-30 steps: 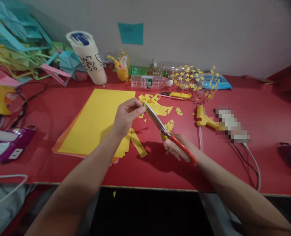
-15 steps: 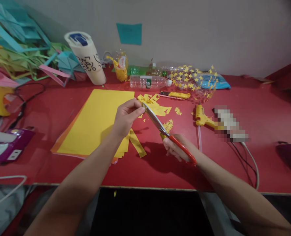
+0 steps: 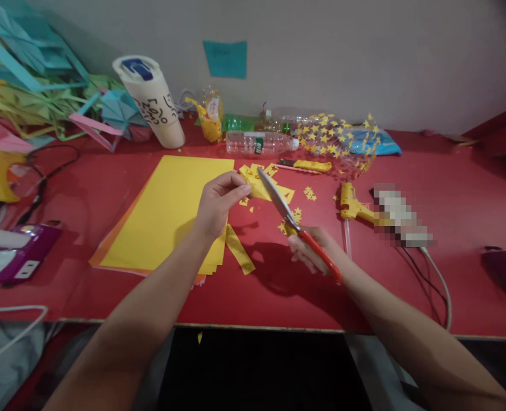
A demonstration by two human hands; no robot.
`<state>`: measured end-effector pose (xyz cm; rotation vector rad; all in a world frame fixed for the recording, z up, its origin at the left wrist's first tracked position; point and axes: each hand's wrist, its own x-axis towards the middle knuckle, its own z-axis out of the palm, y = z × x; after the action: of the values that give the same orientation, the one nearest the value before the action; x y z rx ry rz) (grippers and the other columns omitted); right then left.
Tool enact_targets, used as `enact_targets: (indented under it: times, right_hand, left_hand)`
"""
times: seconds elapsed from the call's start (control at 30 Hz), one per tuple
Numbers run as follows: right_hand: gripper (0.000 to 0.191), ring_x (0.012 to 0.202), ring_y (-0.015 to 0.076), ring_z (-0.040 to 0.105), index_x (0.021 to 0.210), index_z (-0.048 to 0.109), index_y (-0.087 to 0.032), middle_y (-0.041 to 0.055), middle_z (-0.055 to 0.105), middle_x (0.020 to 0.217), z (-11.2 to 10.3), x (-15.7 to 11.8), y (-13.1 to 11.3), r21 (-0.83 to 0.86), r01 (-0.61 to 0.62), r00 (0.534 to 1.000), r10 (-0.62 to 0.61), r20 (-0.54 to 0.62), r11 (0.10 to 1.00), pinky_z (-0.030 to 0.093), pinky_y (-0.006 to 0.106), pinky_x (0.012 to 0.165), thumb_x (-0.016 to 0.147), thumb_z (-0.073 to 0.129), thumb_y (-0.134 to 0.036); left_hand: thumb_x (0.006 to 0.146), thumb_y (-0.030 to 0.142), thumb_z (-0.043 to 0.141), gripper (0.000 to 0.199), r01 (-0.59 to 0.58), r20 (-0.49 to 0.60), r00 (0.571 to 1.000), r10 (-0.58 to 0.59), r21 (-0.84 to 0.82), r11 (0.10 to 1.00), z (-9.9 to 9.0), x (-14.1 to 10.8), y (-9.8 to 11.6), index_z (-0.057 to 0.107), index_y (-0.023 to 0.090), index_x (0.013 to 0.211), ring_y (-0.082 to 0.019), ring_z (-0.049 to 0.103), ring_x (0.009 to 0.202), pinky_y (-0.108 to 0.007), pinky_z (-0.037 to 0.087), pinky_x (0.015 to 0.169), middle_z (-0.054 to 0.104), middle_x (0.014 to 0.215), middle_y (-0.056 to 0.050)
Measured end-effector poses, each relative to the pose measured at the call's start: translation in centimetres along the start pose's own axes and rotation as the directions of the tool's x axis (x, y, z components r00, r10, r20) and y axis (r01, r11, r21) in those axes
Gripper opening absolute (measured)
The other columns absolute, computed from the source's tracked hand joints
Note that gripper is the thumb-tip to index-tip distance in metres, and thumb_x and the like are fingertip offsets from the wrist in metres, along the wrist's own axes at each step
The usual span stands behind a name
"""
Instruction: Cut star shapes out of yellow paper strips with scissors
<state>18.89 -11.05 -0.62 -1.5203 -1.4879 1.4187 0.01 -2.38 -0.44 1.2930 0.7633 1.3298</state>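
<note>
My left hand (image 3: 218,205) is closed in a pinch, thumb against forefinger, on a small piece of yellow paper that is mostly hidden by the fingers. My right hand (image 3: 310,249) grips a pair of scissors (image 3: 288,217) with red handles. The blades look closed and point up and left, their tip just right of my left fingertips. Below them on the table lie yellow paper scraps (image 3: 274,193) with star-shaped holes, small cut stars (image 3: 310,193) and a yellow strip (image 3: 239,249). A stack of yellow sheets (image 3: 162,211) lies under my left forearm.
On the red table (image 3: 244,308), a yellow glue gun (image 3: 350,202) and a utility knife (image 3: 310,166) lie to the right. Behind are a plastic bottle (image 3: 259,143), a star-covered clear bottle (image 3: 334,137) and a white tumbler (image 3: 152,103). Folded paper shapes (image 3: 25,51) pile up at left.
The scissors have moved slightly up and right, away from my left fingertips, and the tip no longer meets the paper there. My left hand has hardly moved.
</note>
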Motion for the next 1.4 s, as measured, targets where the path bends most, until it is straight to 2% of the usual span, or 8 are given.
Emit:
enact_targets:
  times: [0.13,0.27,0.4,0.53,0.83,1.13,1.3,1.4]
  right_hand:
    - [0.037,0.029,0.0083,0.038,0.056,0.045,-0.022,-0.0097,0.036,0.030,-0.8,0.3,0.2,0.062,0.121,0.979,-0.109,-0.172,0.991,0.052,0.032,0.057,0.074,0.055,-0.054]
    - [0.031,0.032,0.0094,0.041,0.054,0.043,-0.023,-0.0085,0.038,0.032,-1.5,0.5,-0.2,0.068,0.184,0.945,-0.157,-0.286,0.981,0.049,0.030,0.054,0.073,0.058,-0.043]
    - [0.027,0.031,0.0089,0.041,0.061,0.050,-0.020,-0.0093,0.038,0.034,-1.5,0.6,-0.4,0.057,0.122,0.960,-0.103,-0.261,0.991,0.043,0.026,0.045,0.072,0.061,-0.043]
    - [0.029,0.032,0.0061,0.036,0.068,0.055,-0.017,-0.0073,0.046,0.045,-0.7,0.6,-0.3,0.043,0.050,0.977,-0.040,-0.208,0.998,0.029,0.022,0.034,0.064,0.067,-0.044]
    - [0.016,0.036,0.0060,0.035,0.064,0.051,-0.018,-0.0062,0.045,0.048,-0.5,0.4,-0.5,-0.022,0.008,0.980,-0.012,-0.201,1.000,0.028,0.021,0.037,0.068,0.057,-0.033]
    - [0.014,0.051,0.0116,0.045,0.059,0.051,-0.017,-0.0027,0.048,0.050,-2.5,2.7,0.7,-0.363,-0.113,0.938,-0.022,-0.347,0.925,0.030,0.024,0.047,0.061,0.058,-0.029]
    - [0.020,0.046,0.0100,0.043,0.060,0.050,-0.017,-0.0033,0.050,0.050,-2.4,2.5,0.7,-0.279,-0.099,0.935,-0.006,-0.354,0.955,0.030,0.023,0.045,0.063,0.060,-0.034]
    - [0.026,0.036,0.0075,0.038,0.059,0.046,-0.019,-0.0057,0.047,0.043,-2.0,1.7,0.0,-0.115,-0.059,0.985,0.039,-0.166,0.992,0.029,0.022,0.040,0.067,0.060,-0.040]
  left_hand:
    - [0.062,0.019,0.065,0.011,0.173,0.052,0.984,-0.169,-0.091,0.981,0.0,0.1,0.4,0.056,0.017,0.056,-0.006,0.050,0.056,-0.022,0.044,0.060,0.051,0.056,0.004]
    - [0.059,0.021,0.067,0.011,0.392,0.191,0.904,-0.381,-0.017,0.920,0.4,-0.1,0.7,0.058,0.017,0.055,-0.006,0.049,0.054,-0.023,0.044,0.061,0.052,0.055,0.004]
    - [0.061,0.023,0.068,0.010,0.490,0.342,0.778,-0.527,0.193,0.850,1.1,-0.7,0.1,0.061,0.016,0.060,-0.006,0.051,0.056,-0.026,0.044,0.067,0.057,0.058,0.003]
    - [0.064,0.029,0.067,0.014,0.470,0.414,0.721,-0.556,0.297,0.831,2.0,-1.5,-0.9,0.062,0.017,0.065,-0.008,0.053,0.062,-0.028,0.043,0.073,0.060,0.062,0.003]
    - [0.064,0.028,0.067,0.008,0.408,0.427,0.750,-0.505,0.304,0.861,2.5,-1.8,-1.6,0.065,0.020,0.064,-0.010,0.056,0.061,-0.027,0.044,0.066,0.064,0.064,0.001]
    - [0.073,0.032,0.060,0.021,0.326,0.399,0.795,-0.457,0.354,0.877,1.5,-1.2,-1.3,0.059,0.020,0.056,-0.011,0.055,0.061,-0.030,0.046,0.072,0.059,0.060,0.001]
    - [0.073,0.033,0.061,0.022,0.363,0.386,0.802,-0.456,0.292,0.885,1.4,-1.2,-1.3,0.060,0.019,0.056,-0.010,0.055,0.062,-0.029,0.046,0.072,0.058,0.061,0.002]
    - [0.070,0.031,0.063,0.019,0.381,0.359,0.820,-0.446,0.240,0.893,1.5,-1.2,-1.4,0.060,0.018,0.057,-0.009,0.053,0.059,-0.027,0.045,0.068,0.057,0.059,0.002]
